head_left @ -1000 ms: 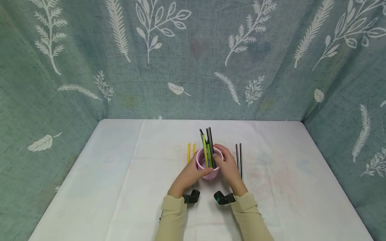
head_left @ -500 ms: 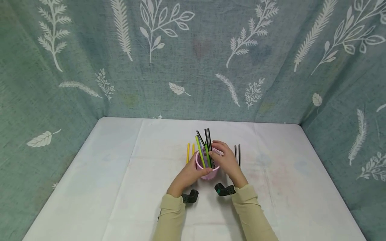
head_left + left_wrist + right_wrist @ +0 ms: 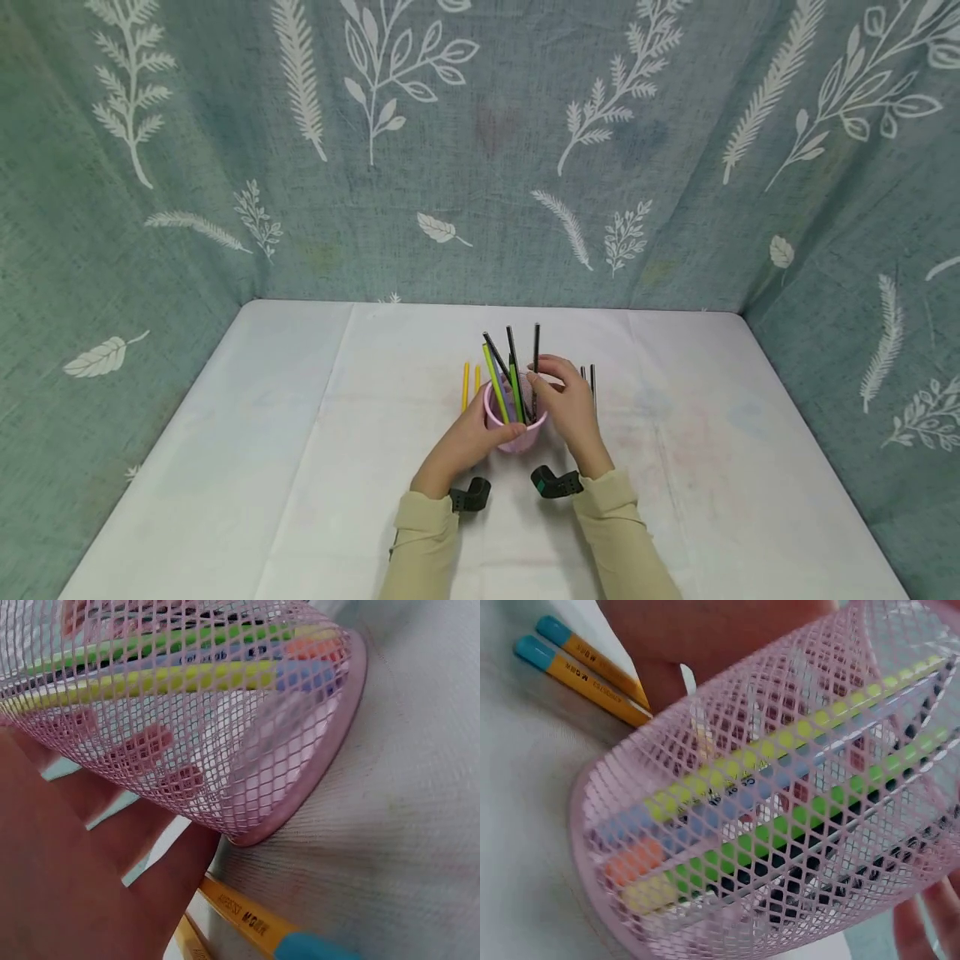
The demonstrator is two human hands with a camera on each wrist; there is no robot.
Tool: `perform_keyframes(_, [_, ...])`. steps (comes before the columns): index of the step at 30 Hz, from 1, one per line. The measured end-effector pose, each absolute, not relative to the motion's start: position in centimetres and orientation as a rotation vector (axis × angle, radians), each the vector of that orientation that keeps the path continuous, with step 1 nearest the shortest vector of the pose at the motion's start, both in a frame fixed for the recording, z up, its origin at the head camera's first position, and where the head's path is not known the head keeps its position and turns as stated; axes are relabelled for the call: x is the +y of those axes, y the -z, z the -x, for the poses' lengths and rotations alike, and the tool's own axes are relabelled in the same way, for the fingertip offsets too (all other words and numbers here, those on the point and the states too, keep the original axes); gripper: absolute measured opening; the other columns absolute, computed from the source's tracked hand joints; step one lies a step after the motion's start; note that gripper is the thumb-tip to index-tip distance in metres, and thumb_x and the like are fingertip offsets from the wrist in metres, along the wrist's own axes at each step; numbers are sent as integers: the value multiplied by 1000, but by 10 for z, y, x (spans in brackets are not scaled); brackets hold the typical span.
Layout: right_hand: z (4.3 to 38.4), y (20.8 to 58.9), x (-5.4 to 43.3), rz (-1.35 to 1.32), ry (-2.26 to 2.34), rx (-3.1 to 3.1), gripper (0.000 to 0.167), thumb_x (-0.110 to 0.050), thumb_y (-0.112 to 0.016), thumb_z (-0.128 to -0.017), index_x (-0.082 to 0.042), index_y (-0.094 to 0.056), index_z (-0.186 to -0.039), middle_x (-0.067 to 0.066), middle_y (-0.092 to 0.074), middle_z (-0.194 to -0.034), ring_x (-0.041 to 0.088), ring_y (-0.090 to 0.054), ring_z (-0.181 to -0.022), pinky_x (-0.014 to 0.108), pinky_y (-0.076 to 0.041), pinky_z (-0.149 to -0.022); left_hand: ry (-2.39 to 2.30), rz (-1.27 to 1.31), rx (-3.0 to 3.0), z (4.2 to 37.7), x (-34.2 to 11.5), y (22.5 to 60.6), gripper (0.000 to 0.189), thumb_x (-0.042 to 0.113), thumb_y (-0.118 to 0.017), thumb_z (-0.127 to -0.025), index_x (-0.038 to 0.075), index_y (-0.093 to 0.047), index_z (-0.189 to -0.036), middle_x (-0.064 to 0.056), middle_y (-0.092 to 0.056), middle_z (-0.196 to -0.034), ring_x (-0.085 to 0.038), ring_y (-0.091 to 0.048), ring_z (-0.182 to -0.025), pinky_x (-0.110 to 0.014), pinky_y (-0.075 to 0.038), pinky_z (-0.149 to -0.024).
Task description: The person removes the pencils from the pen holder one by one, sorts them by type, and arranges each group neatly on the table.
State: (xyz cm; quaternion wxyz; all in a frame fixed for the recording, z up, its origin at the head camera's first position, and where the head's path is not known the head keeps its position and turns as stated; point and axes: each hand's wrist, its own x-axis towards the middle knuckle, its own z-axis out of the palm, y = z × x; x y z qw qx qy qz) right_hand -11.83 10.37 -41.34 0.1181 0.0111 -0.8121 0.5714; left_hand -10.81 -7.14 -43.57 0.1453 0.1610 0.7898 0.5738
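At lower centre, the left hand point(image 3: 467, 435) grips a pink mesh pencil cup point(image 3: 517, 445) while the right hand point(image 3: 572, 408) pinches a black pencil point(image 3: 537, 342).

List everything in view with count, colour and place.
Mesh cup: one, pink, lower centre of the head view
Coloured pencils: three, yellow-green, blue, green, inside the cup
Black sticks: at least three, black, inside the cup
Yellow pencils: two, blue-ended yellow, left of the cup
Loose sticks: two, black-silver, right of the cup
Tablecloth: one, white, beneath the cup
Curtain: count unclear, leaf-printed teal, behind
Wrist devices: two, black, one per wrist
Sleeves: two, beige
Left hand: one, gripping the cup
Right hand: one, pinching a black stick
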Motion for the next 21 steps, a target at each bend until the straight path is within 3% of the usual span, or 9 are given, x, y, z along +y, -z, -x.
perform_keyframes(6, [110, 413, 111, 17, -1816, -2177, 24, -31, -60, -85, -13, -65, -100, -1, -62, -101, 11, -55, -94, 32, -45, -81, -1691, -517, 2308, 109, -71, 437, 73, 40, -69, -75, 18, -32, -134, 4, -47, -121, -11, -46, -109, -33, -37, -92])
perform_keyframes(9, [117, 431, 117, -28, -1837, -2112, 26, -34, -59, -86, -13, -65, -100, 1, -63, -96, 13, -58, -88, 31, -46, -76, -1708, -526, 2312, 110, -72, 437, 70, 41, -70, -74, 19, -35, -131, 5, -47, -119, -10, -47, -107, -33, -38, -91])
perform_keyframes(13, [106, 422, 119, -16, -1858, -2063, 27, -32, -56, -88, -10, -63, -102, 5, -63, -93, 19, -59, -79, 29, -47, -69, -1718, -558, 2300, 109, -71, 438, 65, 41, -69, -74, 21, -37, -128, 4, -47, -118, -12, -48, -106, -33, -39, -90])
perform_keyframes(21, [93, 407, 129, -44, -1953, -1903, 26, -28, -51, -91, -9, -57, -109, 12, -62, -97, 29, -59, -80, 32, -49, -69, -1675, -532, 2378, 107, -71, 437, 68, 46, -67, -74, 20, -36, -129, 0, -42, -120, -14, -47, -105, -33, -41, -87])
